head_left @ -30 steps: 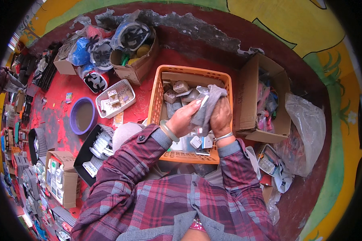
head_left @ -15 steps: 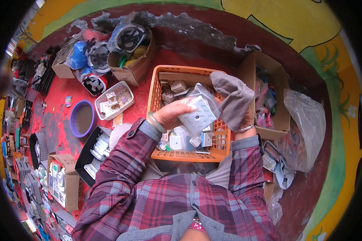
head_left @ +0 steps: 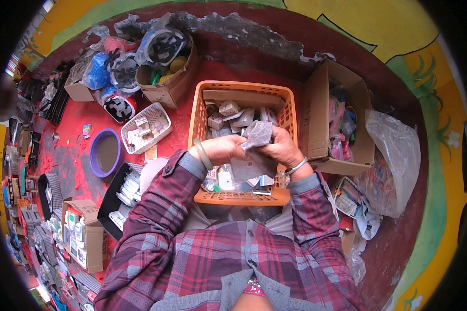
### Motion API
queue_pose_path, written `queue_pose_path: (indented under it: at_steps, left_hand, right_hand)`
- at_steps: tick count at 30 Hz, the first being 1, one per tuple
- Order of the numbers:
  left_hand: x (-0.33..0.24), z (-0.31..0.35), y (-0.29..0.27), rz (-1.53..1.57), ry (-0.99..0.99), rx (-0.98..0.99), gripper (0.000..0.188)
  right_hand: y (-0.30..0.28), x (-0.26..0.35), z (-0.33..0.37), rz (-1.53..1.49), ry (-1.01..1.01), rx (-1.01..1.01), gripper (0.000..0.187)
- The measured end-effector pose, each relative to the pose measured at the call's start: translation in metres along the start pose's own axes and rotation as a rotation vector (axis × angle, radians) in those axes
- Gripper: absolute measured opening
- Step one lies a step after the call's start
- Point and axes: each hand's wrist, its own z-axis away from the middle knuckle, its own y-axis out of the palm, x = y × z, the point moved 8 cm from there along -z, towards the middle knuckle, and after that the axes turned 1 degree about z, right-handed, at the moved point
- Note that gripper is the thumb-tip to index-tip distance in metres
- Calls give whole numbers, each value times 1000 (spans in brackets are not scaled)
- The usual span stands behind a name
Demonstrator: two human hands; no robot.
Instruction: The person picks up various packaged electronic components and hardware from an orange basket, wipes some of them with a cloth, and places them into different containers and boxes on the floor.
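You hold packet over orange basket, left hand closed on its edge at ten o'clock, right hand closed round grey cloth bunched at packet's twelve. Carton stands at basket's three o'clock, purple bowl at nine.

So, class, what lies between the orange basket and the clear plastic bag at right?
The head view shows an open cardboard box between the orange basket and the plastic bag.
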Motion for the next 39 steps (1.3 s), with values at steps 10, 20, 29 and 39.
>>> queue_pose_path:
  at_steps: [10, 20, 29, 39]
  left_hand:
    - [-9, 2, 8, -232, -2, 20, 27]
    - [-10, 1, 11, -164, 58, 29, 24]
    - [-12, 0, 12, -169, 101, 12, 22]
    - [-55, 48, -11, 104, 290, -72, 42]
  right_hand:
    - [-5, 39, 12, 964, -389, -418, 21]
    - [-29, 44, 16, 868, -389, -607, 31]
    - [-31, 54, 18, 866, -432, -603, 24]
    - [-108, 34, 52, -285, -274, -398, 42]
